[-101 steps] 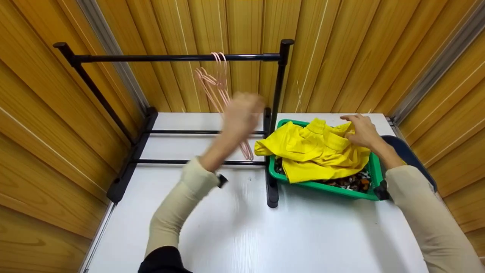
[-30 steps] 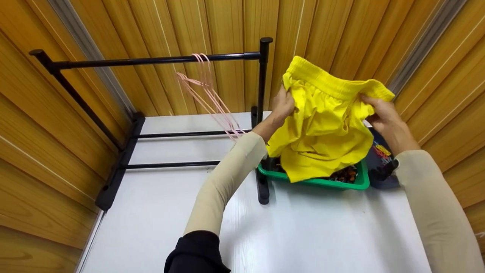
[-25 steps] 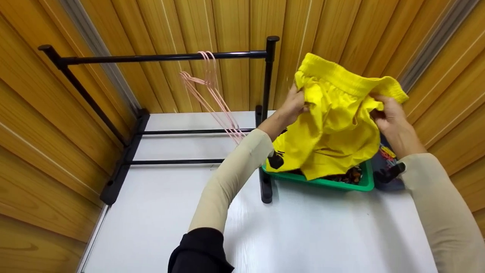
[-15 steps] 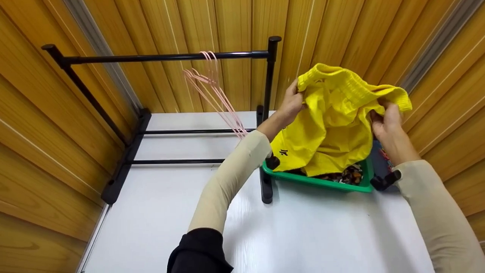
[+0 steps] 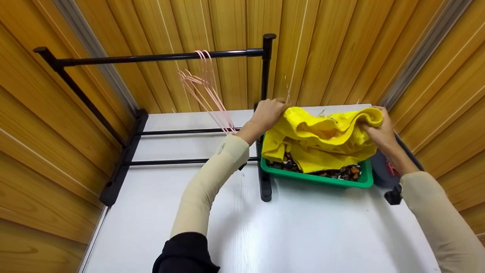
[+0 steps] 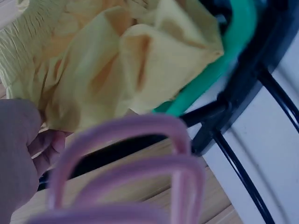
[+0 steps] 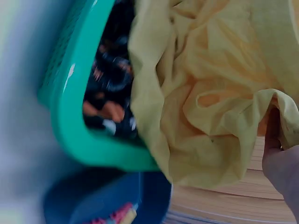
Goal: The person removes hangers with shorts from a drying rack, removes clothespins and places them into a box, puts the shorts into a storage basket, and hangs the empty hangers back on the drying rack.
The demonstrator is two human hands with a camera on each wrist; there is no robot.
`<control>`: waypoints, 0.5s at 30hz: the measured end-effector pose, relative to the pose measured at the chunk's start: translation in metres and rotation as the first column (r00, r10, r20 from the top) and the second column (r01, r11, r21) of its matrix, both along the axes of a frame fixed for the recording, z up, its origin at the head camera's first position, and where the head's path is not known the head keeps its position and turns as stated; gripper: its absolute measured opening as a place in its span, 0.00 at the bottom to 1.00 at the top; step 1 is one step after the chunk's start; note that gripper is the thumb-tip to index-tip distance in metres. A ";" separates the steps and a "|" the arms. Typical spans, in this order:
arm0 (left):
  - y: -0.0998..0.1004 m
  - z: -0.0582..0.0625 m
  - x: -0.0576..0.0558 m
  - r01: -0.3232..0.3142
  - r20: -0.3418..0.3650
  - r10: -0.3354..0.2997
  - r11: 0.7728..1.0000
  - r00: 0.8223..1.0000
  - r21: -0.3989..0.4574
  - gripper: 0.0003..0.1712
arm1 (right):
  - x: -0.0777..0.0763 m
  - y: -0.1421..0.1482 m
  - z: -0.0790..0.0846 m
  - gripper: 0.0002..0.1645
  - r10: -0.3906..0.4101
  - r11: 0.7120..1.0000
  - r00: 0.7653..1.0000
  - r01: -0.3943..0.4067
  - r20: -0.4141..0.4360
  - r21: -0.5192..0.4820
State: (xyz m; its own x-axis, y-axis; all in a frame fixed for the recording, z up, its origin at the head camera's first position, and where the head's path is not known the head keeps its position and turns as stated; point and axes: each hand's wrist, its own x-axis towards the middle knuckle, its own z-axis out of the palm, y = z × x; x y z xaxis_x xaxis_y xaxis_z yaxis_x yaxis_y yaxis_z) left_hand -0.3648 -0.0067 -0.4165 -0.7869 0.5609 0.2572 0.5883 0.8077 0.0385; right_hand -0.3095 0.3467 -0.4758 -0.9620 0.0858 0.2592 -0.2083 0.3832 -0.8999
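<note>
Yellow shorts point(image 5: 322, 148) with an elastic waistband are stretched between my two hands, low over the green basket point(image 5: 316, 179). My left hand point(image 5: 268, 113) grips the waistband at its left end; in the left wrist view its fingers curl in at the fabric's edge. At the other end my right hand point(image 5: 382, 131) pinches the waistband, thumb and fingers on either side of the cloth in the right wrist view. The waist opening gapes between them. Dark patterned fabric point(image 5: 350, 173) shows in the basket under the shorts.
Several pink hangers point(image 5: 214, 96) hang from the black rack's top bar point(image 5: 151, 58), just left of my left hand. A dark blue bin point(image 7: 149, 191) with small pink and yellow items stands right of the basket. Wood-panelled walls enclose the white table point(image 5: 303, 227).
The shorts lay in the basket at first; both hands then raised them by the waistband. They have since come down over the basket, waist opening tipped towards me.
</note>
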 end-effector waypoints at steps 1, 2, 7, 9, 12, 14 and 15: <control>-0.001 -0.001 0.000 -0.022 -0.012 0.023 0.999 1.000 0.049 0.19 | 0.000 0.001 -0.002 0.21 0.032 0.990 0.994 -0.018 -0.101 0.138; -0.001 -0.002 -0.001 -0.048 -0.010 0.049 0.993 0.999 0.111 0.20 | -0.001 0.003 -0.004 0.23 0.090 0.961 0.976 -0.032 -0.198 0.276; -0.002 -0.006 -0.002 -0.111 0.153 0.049 0.898 0.987 0.425 0.23 | -0.002 0.003 -0.015 0.31 0.421 0.619 0.830 0.032 -0.366 0.785; -0.003 -0.009 0.000 -0.100 0.231 -0.003 0.896 0.973 0.432 0.24 | 0.001 -0.002 -0.020 0.31 0.483 0.493 0.842 -0.035 -0.240 0.869; -0.005 -0.013 0.003 -0.088 0.336 -0.044 0.926 0.941 0.368 0.23 | 0.008 -0.014 -0.022 0.30 0.462 0.384 0.883 -0.285 0.085 0.878; -0.006 -0.015 0.005 -0.077 0.383 -0.045 0.952 0.923 0.297 0.23 | 0.011 -0.018 -0.018 0.31 0.407 0.358 0.857 -0.469 0.317 0.807; -0.007 -0.015 0.006 -0.071 0.404 -0.046 0.961 0.914 0.269 0.24 | 0.012 -0.019 -0.014 0.32 0.387 0.358 0.816 -0.562 0.429 0.746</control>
